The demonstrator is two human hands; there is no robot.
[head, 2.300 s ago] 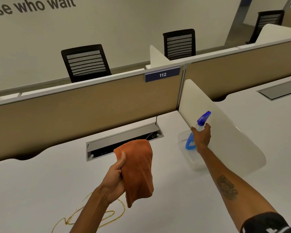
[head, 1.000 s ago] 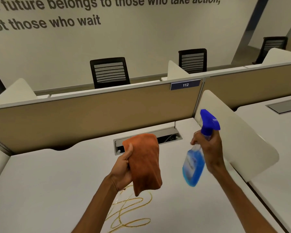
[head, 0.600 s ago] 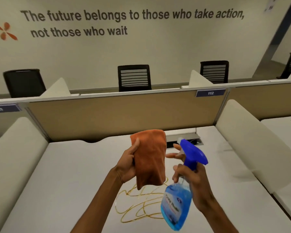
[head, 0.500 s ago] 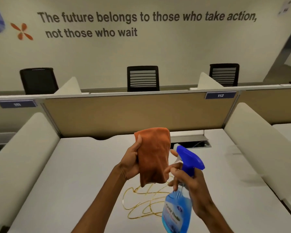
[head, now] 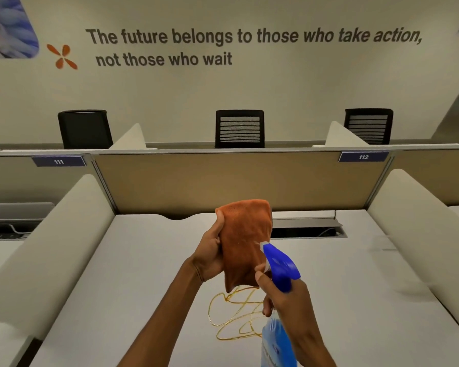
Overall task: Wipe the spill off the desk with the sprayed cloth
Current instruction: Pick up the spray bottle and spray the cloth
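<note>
An orange cloth (head: 245,242) hangs folded over my left hand (head: 210,258), which grips it above the white desk (head: 133,287). My right hand (head: 284,298) holds a blue spray bottle (head: 278,340) just right of the cloth, its blue nozzle (head: 278,263) almost touching the fabric. On the desk under both hands lies the spill (head: 236,313), thin amber looping lines, partly hidden by my right hand and the bottle.
White side dividers (head: 53,247) (head: 419,223) bound the desk left and right, and a tan back panel (head: 223,181) closes the far side. A grey cable tray (head: 308,229) is set into the desk behind the cloth. Black chairs (head: 239,128) stand beyond.
My right hand lifted the spray bottle from the desk's right side and brought it up close to the cloth. My view swung left, centring the desk and spill.
</note>
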